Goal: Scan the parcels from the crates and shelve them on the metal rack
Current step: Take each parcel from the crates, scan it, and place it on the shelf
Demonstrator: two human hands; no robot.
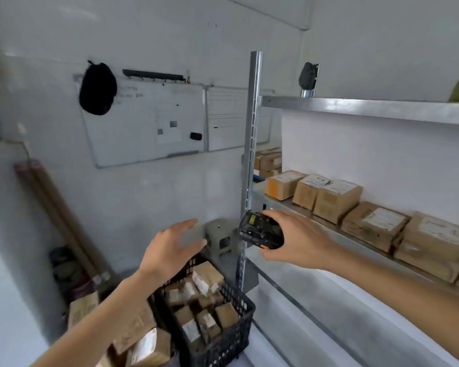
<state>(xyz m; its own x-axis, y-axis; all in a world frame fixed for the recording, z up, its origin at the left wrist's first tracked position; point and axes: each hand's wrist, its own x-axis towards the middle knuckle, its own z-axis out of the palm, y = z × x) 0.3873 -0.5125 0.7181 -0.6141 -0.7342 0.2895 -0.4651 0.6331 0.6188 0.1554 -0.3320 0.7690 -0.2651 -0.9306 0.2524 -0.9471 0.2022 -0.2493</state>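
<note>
Gripping scanner [261,231], right hand [300,242]

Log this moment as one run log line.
right hand: holds scanner | left hand: open, above black crate of parcels | rack shelf: boxes in a row

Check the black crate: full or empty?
Partly full. The black crate holds many small brown parcels, heaped below its rim; how deep they go is hidden.

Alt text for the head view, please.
A person's right hand grips a black handheld scanner beside a metal rack lined with cardboard parcels, while the open left hand hovers over a black crate of parcels.
</note>
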